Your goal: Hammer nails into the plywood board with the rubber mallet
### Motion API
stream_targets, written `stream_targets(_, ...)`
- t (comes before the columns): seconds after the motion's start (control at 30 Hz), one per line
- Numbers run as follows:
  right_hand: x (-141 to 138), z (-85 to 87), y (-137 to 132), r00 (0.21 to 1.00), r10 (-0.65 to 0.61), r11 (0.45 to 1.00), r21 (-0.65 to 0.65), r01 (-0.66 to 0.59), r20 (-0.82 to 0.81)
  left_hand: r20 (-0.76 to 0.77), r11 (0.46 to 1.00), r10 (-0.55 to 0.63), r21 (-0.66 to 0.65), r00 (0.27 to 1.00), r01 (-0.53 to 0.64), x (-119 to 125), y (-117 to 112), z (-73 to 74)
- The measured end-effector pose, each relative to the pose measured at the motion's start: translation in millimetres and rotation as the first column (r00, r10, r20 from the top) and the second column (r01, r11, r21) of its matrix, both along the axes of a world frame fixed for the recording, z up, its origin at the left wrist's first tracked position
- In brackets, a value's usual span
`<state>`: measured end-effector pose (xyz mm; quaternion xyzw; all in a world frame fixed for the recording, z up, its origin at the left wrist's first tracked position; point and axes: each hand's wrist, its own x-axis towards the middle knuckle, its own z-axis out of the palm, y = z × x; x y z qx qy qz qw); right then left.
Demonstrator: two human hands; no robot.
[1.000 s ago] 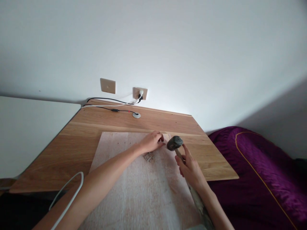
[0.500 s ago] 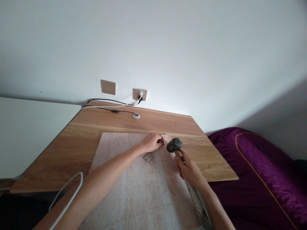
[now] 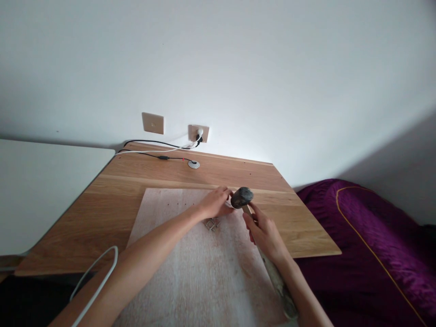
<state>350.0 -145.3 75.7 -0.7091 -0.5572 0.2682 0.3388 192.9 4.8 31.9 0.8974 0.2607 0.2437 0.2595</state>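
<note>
No lettering, number or sign can be read.

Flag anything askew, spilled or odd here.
Mainly the white cable at lower left: it loops across the left forearm in this view and might snag. The nails lie crisscrossed on the board, but that seems ordinary.

One camera sits on the person's head. It looks forward and down from above the near side of the pale, flat wooden board [image 3: 190, 272]. It is close, so the bottom of the view cuts off the board's near end. The bare left hand [image 3: 214, 203] and bare right hand [image 3: 268, 234] show by the board's far half. The smooth white wall [image 3: 218, 63] fills the top, beyond the board.
</note>
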Motion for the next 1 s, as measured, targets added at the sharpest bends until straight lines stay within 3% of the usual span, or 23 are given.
stream_targets(0.17, 5.2, -5.5, -8.5, 0.996, -0.083, 0.997, 0.006, 0.083, -0.013, 0.022, 0.999, -0.008, -0.037, 1.0, 0.009, 0.6, 1.6, -2.3)
stream_targets(0.37, 10.4, -14.8, -15.3, 0.98, -0.098, 0.994, -0.032, 0.105, 0.172, 0.071, 0.997, 0.035, -0.065, 0.997, -0.03, 5.6, 2.6, -5.8)
stream_targets(0.5, 10.2, -17.7, -15.5, 0.976, -0.09, 0.992, -0.064, 0.104, 0.2, 0.06, 0.998, 0.038, -0.054, 0.997, -0.035, 5.9, 2.3, -4.4)
stream_targets(0.87, 11.2, -12.8, -11.9, 0.981, -0.061, 0.993, -0.09, 0.078, 0.185, 0.05, 0.996, 0.026, -0.088, 0.998, -0.021, 5.6, 2.8, -3.3)
stream_targets(1.0, 7.0, -3.6, -12.2, 0.986, -0.073, 0.996, -0.04, 0.08, 0.149, 0.028, 0.996, 0.009, -0.087, 1.0, -0.007, 3.3, 2.1, -2.6)
